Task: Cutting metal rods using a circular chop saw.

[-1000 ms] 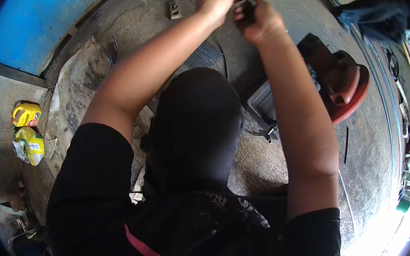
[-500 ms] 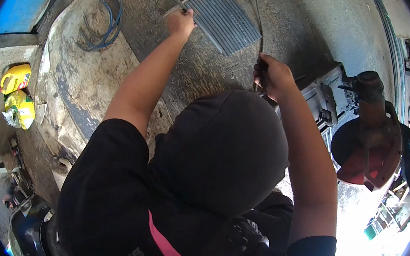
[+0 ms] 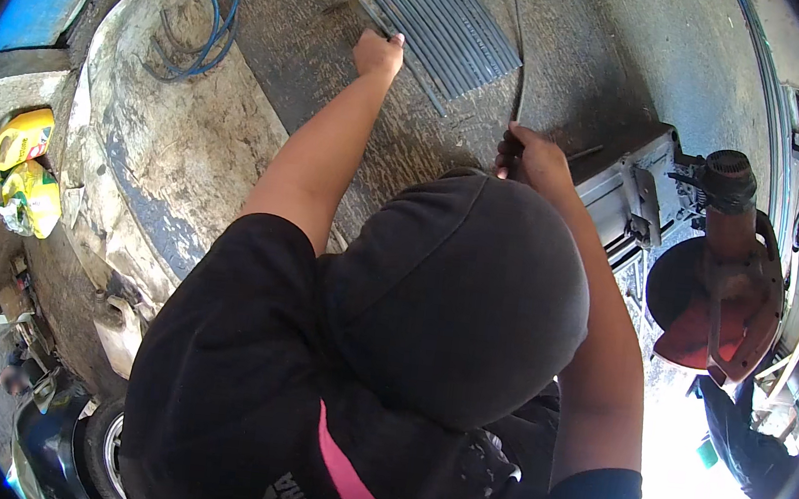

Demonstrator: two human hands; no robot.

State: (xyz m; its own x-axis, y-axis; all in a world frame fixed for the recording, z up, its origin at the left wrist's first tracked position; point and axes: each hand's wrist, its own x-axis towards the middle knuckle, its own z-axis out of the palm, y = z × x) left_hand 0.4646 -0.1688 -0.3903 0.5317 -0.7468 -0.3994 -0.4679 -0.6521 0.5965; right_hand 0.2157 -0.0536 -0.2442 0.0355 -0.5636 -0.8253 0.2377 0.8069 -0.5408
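In my view the left hand (image 3: 378, 55) has its fingers closed around a grey bar (image 3: 426, 90), at the left edge of a row of bars (image 3: 457, 30) lying side by side on the floor (image 3: 592, 41). The right hand (image 3: 538, 159) sits to the right of that row, fingers curled around a thin dark length (image 3: 520, 92), rod or cord I can't tell. Just right of it I see the saw (image 3: 698, 328) with its red guard. Over to the left, blue hose (image 3: 215, 40) loops on a stained sheet (image 3: 213, 128); farther left, a yellow jug (image 3: 26, 138) touches a yellow bag (image 3: 35, 195).
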